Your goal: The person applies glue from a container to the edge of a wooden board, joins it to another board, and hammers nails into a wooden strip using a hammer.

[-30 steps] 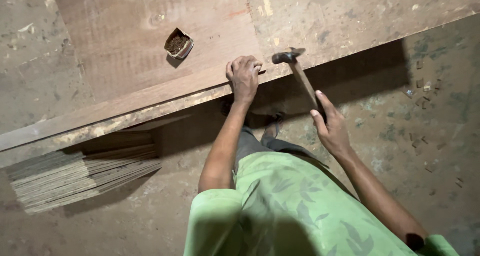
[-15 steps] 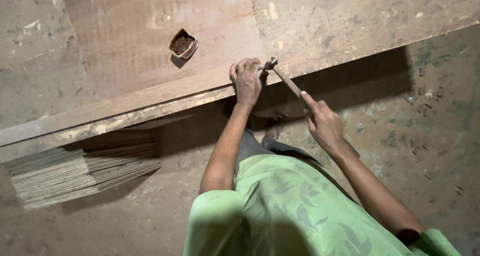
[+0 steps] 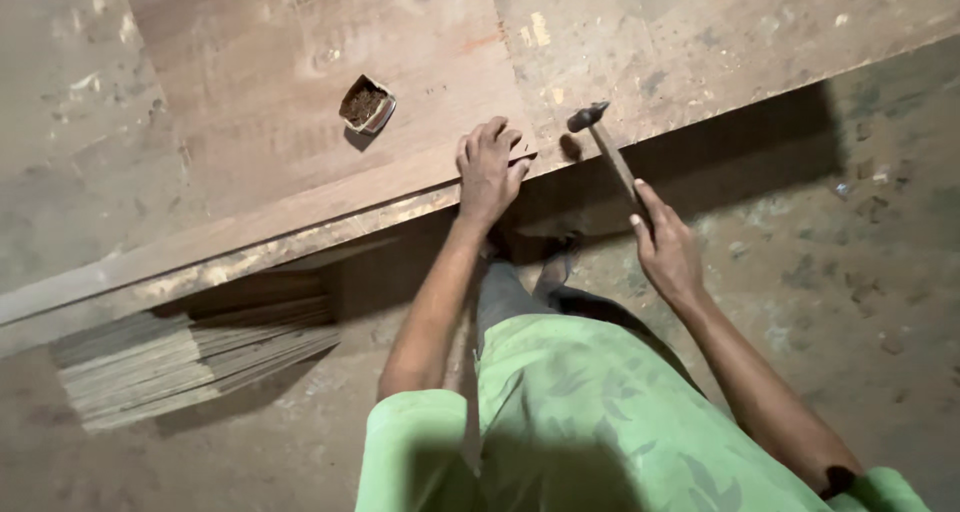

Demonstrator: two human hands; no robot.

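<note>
Two hands work at the near edge of the wooden board (image 3: 300, 102): the left hand (image 3: 487, 170) lies on that edge with fingers curled, seemingly steadying a nail too small to make out, while the right hand (image 3: 665, 244) grips the hammer (image 3: 606, 147), its head raised just right of the left fingers. Short, square taps would suit best, fingertips kept low and clear. Beyond the edge, on the board, sits a small open box (image 3: 366, 104) of dark bits.

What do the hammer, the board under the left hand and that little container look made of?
Hammer: dark head, probably metal; pale brown handle, seemingly bare wood. Board: reddish-brown plywood or sheet wood, unfinished and scuffed, grain showing. Small container: shiny rim suggests thin metal or foil-lined card; its dark contents are too small to identify.
</note>
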